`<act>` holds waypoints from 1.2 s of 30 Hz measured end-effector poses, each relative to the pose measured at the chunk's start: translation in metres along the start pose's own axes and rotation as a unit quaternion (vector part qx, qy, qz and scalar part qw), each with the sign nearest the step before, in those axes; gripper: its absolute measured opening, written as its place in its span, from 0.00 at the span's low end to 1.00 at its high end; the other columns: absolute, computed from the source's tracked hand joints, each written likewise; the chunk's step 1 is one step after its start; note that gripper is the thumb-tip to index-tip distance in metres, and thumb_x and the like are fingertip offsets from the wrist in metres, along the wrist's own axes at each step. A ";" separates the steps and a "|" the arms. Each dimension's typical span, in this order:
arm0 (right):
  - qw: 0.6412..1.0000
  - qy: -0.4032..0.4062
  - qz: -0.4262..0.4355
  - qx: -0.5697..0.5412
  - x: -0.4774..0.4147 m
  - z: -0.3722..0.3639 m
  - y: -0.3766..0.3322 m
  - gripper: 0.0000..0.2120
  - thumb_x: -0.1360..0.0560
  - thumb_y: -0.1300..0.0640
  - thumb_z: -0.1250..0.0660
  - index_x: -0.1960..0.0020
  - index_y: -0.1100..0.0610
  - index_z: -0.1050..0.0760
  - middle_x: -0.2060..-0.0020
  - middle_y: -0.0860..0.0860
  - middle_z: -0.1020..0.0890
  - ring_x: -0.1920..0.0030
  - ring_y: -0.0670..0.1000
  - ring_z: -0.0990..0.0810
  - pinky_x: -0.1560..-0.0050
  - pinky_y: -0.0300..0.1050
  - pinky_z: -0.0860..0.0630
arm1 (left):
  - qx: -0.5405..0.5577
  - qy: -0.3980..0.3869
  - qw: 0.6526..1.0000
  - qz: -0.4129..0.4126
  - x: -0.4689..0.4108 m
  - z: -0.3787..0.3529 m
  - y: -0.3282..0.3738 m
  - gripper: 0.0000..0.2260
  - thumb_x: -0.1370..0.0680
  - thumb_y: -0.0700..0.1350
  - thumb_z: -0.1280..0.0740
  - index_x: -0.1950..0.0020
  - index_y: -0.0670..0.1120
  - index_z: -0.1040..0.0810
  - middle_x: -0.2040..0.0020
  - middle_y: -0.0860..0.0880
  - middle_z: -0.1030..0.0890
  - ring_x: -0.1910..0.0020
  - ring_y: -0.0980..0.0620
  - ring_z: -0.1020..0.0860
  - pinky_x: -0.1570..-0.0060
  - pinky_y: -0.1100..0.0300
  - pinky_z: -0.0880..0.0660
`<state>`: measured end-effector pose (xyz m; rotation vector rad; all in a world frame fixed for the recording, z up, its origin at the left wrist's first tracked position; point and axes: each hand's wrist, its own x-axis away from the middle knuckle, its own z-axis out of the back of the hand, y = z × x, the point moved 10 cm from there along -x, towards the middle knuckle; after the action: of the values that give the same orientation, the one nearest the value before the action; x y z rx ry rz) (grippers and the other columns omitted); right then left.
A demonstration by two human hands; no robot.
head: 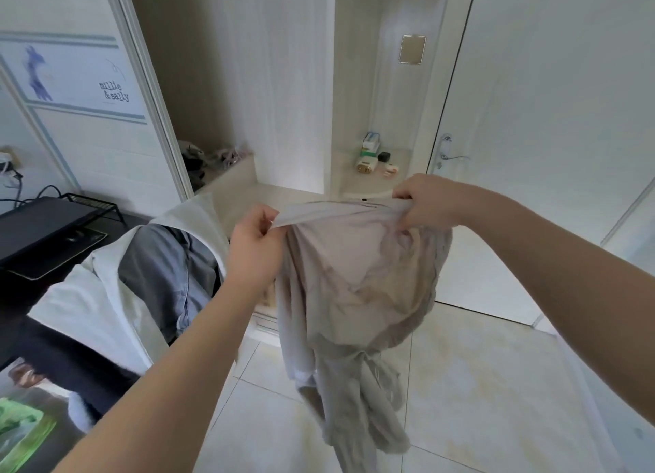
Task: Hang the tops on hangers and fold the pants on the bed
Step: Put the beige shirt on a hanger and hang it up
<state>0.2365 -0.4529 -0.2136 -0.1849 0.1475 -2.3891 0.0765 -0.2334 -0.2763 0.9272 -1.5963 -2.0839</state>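
Head camera looks down at two outstretched bare arms. The left hand (253,245) and the right hand (425,199) each pinch the top edge of a crumpled beige soft-fabric garment (354,281), pulling that edge taut between them. The rest hangs below the grip, over the pale tiled floor (478,384). Just left of the left hand sits a heap of white and grey clothing (141,277).

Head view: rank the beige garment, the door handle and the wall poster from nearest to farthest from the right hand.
1. beige garment: in the grip of the right hand, at its top edge.
2. door handle: just beyond, above the hand.
3. wall poster: far left, across the room.
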 end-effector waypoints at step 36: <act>0.847 -0.056 0.102 -0.519 0.009 0.036 -0.065 0.10 0.19 0.62 0.34 0.41 0.54 0.20 0.58 0.54 0.18 0.57 0.54 0.18 0.54 0.47 0.19 | 0.011 -0.108 0.989 0.098 -0.026 -0.025 0.013 0.10 0.22 0.43 0.26 0.42 0.46 0.20 0.53 0.50 0.16 0.55 0.54 0.20 0.58 0.64 0.24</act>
<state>0.1936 -0.4132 -0.1667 -0.7575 1.3284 -1.8370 0.1105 -0.2387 -0.2608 0.5401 -1.7422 -2.0874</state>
